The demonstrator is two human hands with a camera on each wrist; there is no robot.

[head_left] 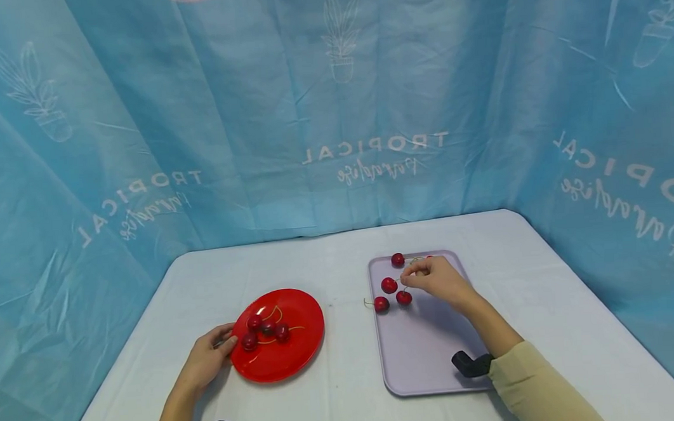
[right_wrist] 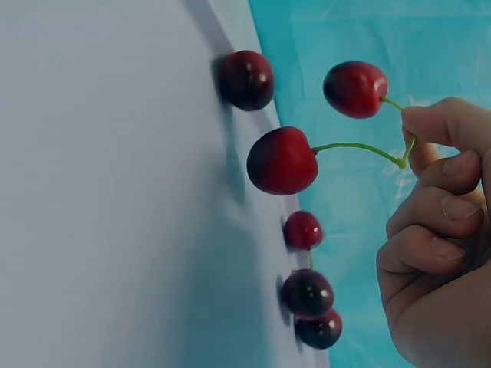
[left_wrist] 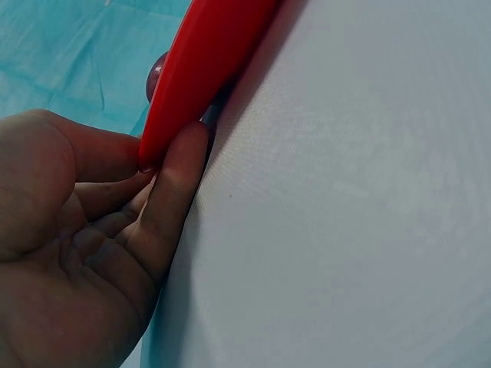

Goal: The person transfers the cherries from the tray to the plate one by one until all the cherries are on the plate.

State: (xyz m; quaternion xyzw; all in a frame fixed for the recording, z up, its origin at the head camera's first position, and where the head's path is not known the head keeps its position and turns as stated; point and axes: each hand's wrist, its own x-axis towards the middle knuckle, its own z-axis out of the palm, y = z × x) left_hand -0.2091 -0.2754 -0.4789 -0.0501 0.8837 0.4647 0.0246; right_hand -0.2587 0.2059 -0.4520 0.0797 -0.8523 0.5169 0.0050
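Observation:
My left hand (head_left: pixel 206 358) grips the left rim of a red plate (head_left: pixel 303 311), thumb over the edge and fingers beneath it, as the left wrist view shows. Several dark red cherries (head_left: pixel 268 328) with green stems lie on the plate. Over the far part of a pale purple tray (head_left: pixel 416 359), my right hand (head_left: pixel 439 283) pinches the joined stems of two cherries between thumb and forefinger. In the right wrist view this pair, one cherry (right_wrist: pixel 282 161) nearer and the other cherry (right_wrist: pixel 357 88) beyond, hangs off the tray surface. More cherries (right_wrist: pixel 247 80) rest on the tray.
A white cloth (head_left: pixel 346 388) covers the table, with the plate left and the tray right. One tray cherry (head_left: pixel 381 304) sits at the left rim, its stem sticking out over it. Blue printed curtains (head_left: pixel 331 96) surround the back and sides.

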